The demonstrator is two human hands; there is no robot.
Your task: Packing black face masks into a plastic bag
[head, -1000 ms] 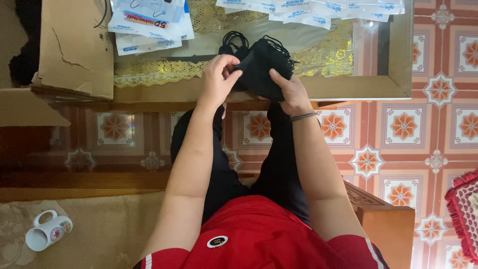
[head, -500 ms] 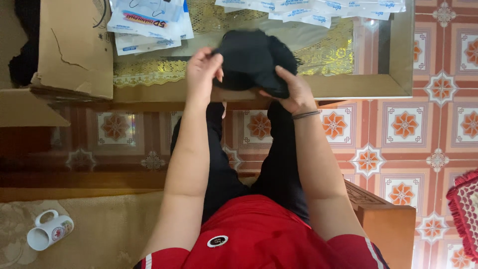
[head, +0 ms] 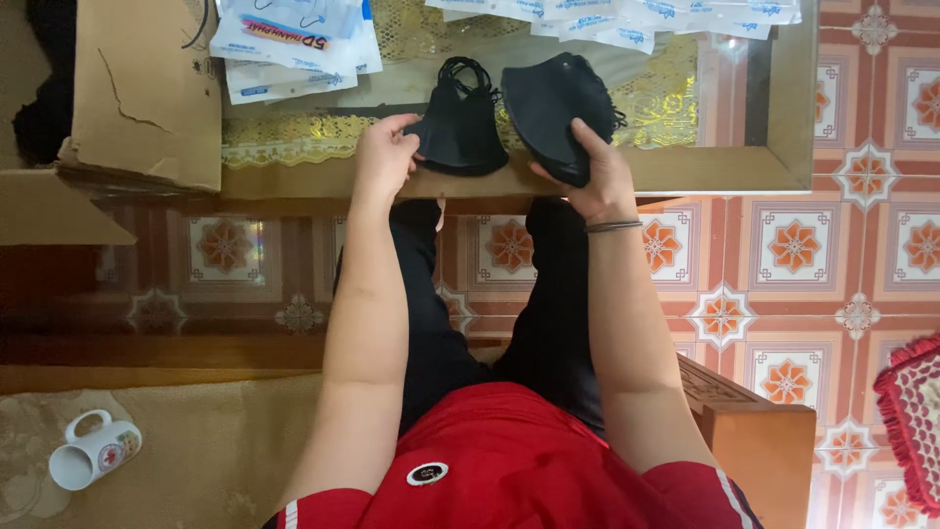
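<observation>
Left hand (head: 384,152) pinching edge of small black mask (head: 458,132) at table (head: 685,168) rim, 12 o'clock. Right hand (head: 594,174) closed round mask stack (head: 553,108), just at 3 o'clock of first mask. Packets (head: 294,39) at 11, mug (head: 93,454) at 8.

Table edge (head: 685,181) at centre-right is open for a pass. Upper left blocked by cardboard box (head: 147,93); packet piles (head: 294,44) crowd the top.
</observation>
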